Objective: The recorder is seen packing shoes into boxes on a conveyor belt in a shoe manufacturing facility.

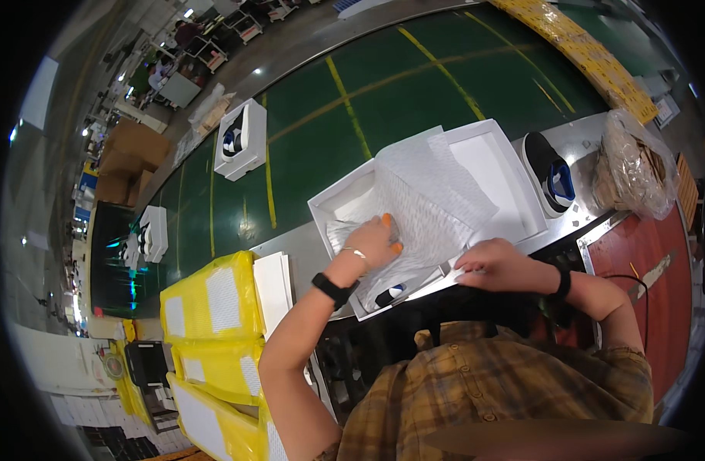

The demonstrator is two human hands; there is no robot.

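Observation:
An open white shoebox (531, 223) lies in front of me, lined with thin patterned wrapping paper (429, 192). Inside its left half is my left hand (372, 242), with orange covers on two fingers and folds of the paper between them. Part of a dark shoe (389, 296) with a white and blue edge shows at the box's near corner. My right hand (497, 265) is closed at the near edge of the box, fingertips pinched together beside the paper. What those fingertips hold, if anything, is too small to make out.
A black shoe with white sole (548, 173) stands right of the box, beside a clear plastic bag (637, 169) of brown material. Another boxed shoe (241, 140) sits on the green conveyor belt (306, 123). Yellow-wrapped packs (214, 303) are stacked at left.

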